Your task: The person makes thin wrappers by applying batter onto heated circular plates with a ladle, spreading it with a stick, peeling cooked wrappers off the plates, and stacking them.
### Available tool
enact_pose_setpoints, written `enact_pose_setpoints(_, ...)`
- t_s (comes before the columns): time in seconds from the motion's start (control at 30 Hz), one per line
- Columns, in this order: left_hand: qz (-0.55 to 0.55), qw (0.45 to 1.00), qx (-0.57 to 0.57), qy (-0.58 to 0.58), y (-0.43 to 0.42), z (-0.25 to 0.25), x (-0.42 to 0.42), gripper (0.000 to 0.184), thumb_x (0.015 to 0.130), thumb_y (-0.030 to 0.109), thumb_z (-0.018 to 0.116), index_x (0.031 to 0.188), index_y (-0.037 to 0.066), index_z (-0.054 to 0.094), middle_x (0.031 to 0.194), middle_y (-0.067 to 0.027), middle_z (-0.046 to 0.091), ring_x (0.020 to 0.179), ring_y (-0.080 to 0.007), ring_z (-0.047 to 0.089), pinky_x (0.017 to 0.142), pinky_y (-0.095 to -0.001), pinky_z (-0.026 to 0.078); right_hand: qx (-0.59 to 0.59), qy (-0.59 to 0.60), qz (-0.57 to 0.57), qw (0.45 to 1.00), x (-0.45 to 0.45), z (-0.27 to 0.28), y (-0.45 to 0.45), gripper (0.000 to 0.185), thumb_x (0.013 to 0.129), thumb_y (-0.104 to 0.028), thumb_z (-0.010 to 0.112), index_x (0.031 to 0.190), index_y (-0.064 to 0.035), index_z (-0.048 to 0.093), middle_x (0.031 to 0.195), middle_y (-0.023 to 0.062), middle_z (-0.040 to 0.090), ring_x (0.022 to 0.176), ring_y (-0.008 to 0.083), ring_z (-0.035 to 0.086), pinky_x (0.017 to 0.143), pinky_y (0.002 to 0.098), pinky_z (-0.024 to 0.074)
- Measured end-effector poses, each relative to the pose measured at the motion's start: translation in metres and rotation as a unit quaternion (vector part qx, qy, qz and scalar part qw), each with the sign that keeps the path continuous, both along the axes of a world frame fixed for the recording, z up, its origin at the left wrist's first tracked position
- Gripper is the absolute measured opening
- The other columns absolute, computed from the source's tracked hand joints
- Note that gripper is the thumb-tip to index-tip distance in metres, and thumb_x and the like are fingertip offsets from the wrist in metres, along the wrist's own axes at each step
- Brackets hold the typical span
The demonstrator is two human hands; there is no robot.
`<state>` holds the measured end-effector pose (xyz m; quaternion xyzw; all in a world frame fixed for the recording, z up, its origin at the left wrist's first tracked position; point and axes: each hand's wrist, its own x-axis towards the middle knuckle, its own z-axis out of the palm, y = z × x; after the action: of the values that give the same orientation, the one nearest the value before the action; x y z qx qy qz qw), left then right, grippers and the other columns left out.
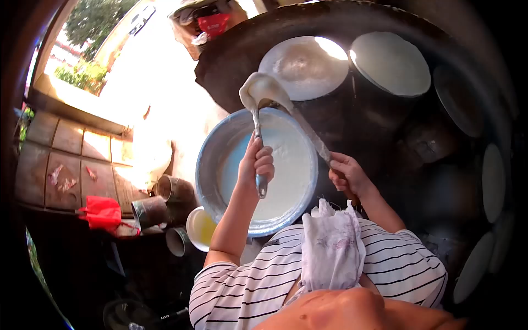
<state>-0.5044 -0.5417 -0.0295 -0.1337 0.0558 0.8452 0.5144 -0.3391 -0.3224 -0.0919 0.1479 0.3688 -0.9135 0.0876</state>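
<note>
My left hand [256, 165] is closed around the handle of a metal spoon [261, 187], its upper part coated in white batter. My right hand [348, 175] grips a long wooden-handled ladle [313, 135] that slants up to the left. The two tools meet at a thick, batter-covered head [265, 88] above the far rim of a blue tub [202, 170]; where one ends and the other begins is hidden by the coating. White batter [289, 165] lies in the tub, below and between my hands.
A large dark round surface [330, 118] curves around the right, carrying white discs [391, 63] and a wet-looking one [302, 66]. Left of the tub are a white container with yellow contents [202, 226], several metal cans [149, 212] and a red cloth or bag [102, 213].
</note>
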Motion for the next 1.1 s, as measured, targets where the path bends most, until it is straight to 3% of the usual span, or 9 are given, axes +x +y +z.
enact_pose_setpoints(0.2, -0.202, 0.971, 0.121, -0.044, 0.158, 0.034, 0.024, 0.035, 0.099, 0.030, 0.040, 0.072, 0.009, 0.037, 0.053, 0.0043, 0.028, 0.038, -0.0051, 0.030, 0.033, -0.0201, 0.030, 0.175, 0.056, -0.242, 0.953, 0.084, 0.059, 0.096, 0.041, 0.093, -0.018, 0.049, 0.131, -0.0040, 0.045, 0.064, 0.0054, 0.057, 0.045, 0.0056, 0.047, 0.044, 0.0187, 0.0407)
enact_pose_setpoints(0.4, -0.406, 0.855, 0.222, -0.234, 0.404, 0.095, 0.140, 0.029, 0.097, 0.021, 0.042, 0.071, 0.008, 0.038, 0.049, 0.0029, 0.033, 0.035, -0.0055, 0.031, 0.032, -0.0202, 0.032, 0.486, -0.050, -0.522, 0.699, 0.123, 0.048, 0.217, 0.043, 0.086, -0.011, 0.062, 0.128, -0.0061, 0.052, 0.082, 0.0023, 0.062, 0.063, 0.0089, 0.053, 0.057, 0.0250, 0.0454)
enact_pose_setpoints(0.43, -0.391, 0.840, 0.238, -0.291, 0.435, 0.101, 0.160, 0.029, 0.097, 0.019, 0.042, 0.070, 0.008, 0.038, 0.049, 0.0025, 0.034, 0.035, -0.0053, 0.032, 0.032, -0.0200, 0.034, 0.684, -0.052, -0.540, 0.487, 0.144, 0.020, 0.220, 0.041, 0.083, -0.008, 0.063, 0.124, -0.0040, 0.055, 0.090, 0.0087, 0.066, 0.076, 0.0167, 0.062, 0.068, 0.0291, 0.0494)
enact_pose_setpoints(0.53, -0.488, 0.819, 0.267, -0.142, 0.522, 0.051, 0.190, 0.030, 0.097, 0.022, 0.042, 0.071, 0.008, 0.038, 0.049, 0.0035, 0.033, 0.035, -0.0050, 0.033, 0.032, -0.0202, 0.034, 0.741, -0.099, -0.525, 0.408, 0.251, -0.060, 0.236, 0.043, 0.076, -0.005, 0.066, 0.119, -0.0029, 0.059, 0.090, 0.0120, 0.066, 0.078, 0.0167, 0.064, 0.065, 0.0288, 0.0518)
enact_pose_setpoints(0.6, -0.540, 0.809, 0.216, -0.090, 0.561, 0.037, 0.201, 0.031, 0.098, 0.026, 0.042, 0.073, 0.007, 0.038, 0.052, 0.0036, 0.033, 0.035, -0.0050, 0.033, 0.032, -0.0202, 0.033, 0.281, -0.309, -0.544, 0.727, 0.301, -0.043, 0.252, 0.044, 0.078, -0.003, 0.064, 0.122, -0.0050, 0.058, 0.082, 0.0067, 0.062, 0.066, 0.0098, 0.058, 0.053, 0.0242, 0.0475)
enact_pose_setpoints(0.73, -0.600, 0.770, 0.116, -0.183, 0.670, -0.001, 0.241, 0.030, 0.097, 0.029, 0.045, 0.080, 0.004, 0.045, 0.057, 0.0019, 0.036, 0.039, -0.0060, 0.035, 0.034, -0.0185, 0.031, 0.216, -0.228, -0.699, 0.642, 0.314, -0.051, 0.373, 0.038, 0.078, -0.003, 0.059, 0.116, -0.0021, 0.060, 0.070, 0.0010, 0.054, 0.051, 0.0095, 0.052, 0.045, 0.0237, 0.0436)
enact_pose_setpoints(0.87, -0.543, 0.807, -0.032, 0.232, 0.705, -0.039, 0.266, 0.026, 0.097, 0.023, 0.047, 0.120, 0.011, 0.051, 0.060, 0.0009, 0.038, 0.042, -0.0070, 0.035, 0.036, -0.0219, 0.033, 0.151, -0.239, -0.724, 0.630, 0.290, -0.069, 0.399, 0.040, 0.078, -0.001, 0.059, 0.118, -0.0005, 0.058, 0.085, 0.0074, 0.058, 0.058, 0.0128, 0.057, 0.051, 0.0277, 0.0490)
enact_pose_setpoints(0.97, -0.493, 0.642, -0.121, 0.575, 0.712, -0.034, 0.281, 0.042, 0.096, 0.019, 0.047, 0.137, 0.017, 0.039, 0.059, 0.0005, 0.039, 0.042, -0.0079, 0.036, 0.037, -0.0233, 0.033, 0.176, -0.248, -0.745, 0.593, 0.275, -0.089, 0.406, 0.042, 0.072, 0.001, 0.062, 0.114, -0.0002, 0.060, 0.091, 0.0098, 0.057, 0.067, 0.0178, 0.058, 0.059, 0.0323, 0.0488)
enact_pose_setpoints(1.1, -0.436, 0.547, -0.092, 0.708, 0.761, -0.045, 0.268, 0.051, 0.095, 0.013, 0.046, 0.143, 0.019, 0.031, 0.056, 0.0013, 0.038, 0.041, -0.0089, 0.035, 0.037, -0.0243, 0.033, 0.447, -0.333, -0.684, 0.470, 0.260, -0.090, 0.424, 0.045, 0.068, 0.003, 0.063, 0.112, 0.0049, 0.058, 0.098, 0.0173, 0.055, 0.090, 0.0304, 0.056, 0.077, 0.0385, 0.0465)
